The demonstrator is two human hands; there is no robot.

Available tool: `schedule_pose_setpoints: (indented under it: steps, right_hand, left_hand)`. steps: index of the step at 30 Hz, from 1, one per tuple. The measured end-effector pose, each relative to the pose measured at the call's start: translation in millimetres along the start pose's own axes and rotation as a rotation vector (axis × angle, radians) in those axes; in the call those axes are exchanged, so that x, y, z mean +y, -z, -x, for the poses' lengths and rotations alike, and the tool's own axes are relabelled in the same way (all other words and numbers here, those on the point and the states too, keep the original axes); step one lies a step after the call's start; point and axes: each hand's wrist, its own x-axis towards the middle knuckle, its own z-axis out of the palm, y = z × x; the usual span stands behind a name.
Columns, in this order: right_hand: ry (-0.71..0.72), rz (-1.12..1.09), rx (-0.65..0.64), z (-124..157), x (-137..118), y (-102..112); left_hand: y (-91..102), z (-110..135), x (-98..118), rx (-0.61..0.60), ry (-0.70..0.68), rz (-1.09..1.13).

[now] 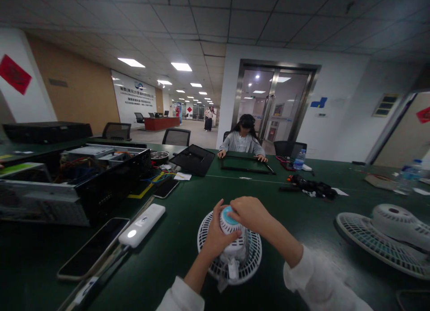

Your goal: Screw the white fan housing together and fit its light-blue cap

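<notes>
A small white electric fan lies with its round grille (253,264) down on the green table, its vented motor housing (231,244) pointing up. Wrapped around the side of that housing is my left hand (215,232), thumb across the front. On top sits a light blue round cap (230,215). My right hand (250,214) is closed at the cap's upper right edge, fingers curled and the thumb pressed against it; part of the cap is hidden by them. A white tag or clear wrapping (233,270) hangs at the near side of the fan.
An opened computer case (110,185), a phone (96,246) and a white power bank (143,225) lie left. Another white fan (379,239) rests right. Across the table, a person (242,141) holds a black frame (247,169). Bottles and black cables are farther right.
</notes>
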Motion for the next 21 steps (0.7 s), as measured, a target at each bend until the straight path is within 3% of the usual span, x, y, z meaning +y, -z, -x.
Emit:
schedule_pose_setpoints:
  steps: [4, 7, 12, 16, 21]
  right_hand:
    - [-0.196, 0.045, 0.056, -4, -18, -12]
    - [-0.234, 0.032, 0.057, -2, -20, -13]
    - [-0.071, -0.045, 0.064, 9, -3, 0]
    - [0.112, -0.110, 0.000, 13, 12, 8]
    - [0.166, -0.105, -0.057, 4, 15, 6]
  left_hand:
    - [-0.4, 1, 2, 0.013, -0.026, -0.020]
    - [-0.3, 1, 2, 0.013, -0.018, -0.030]
    - [0.0, 1, -1, 0.007, -0.025, -0.019]
    - [0.3, 1, -2, 0.017, -0.012, -0.031]
    - [0.7, 0, 1, -0.004, 0.008, -0.006]
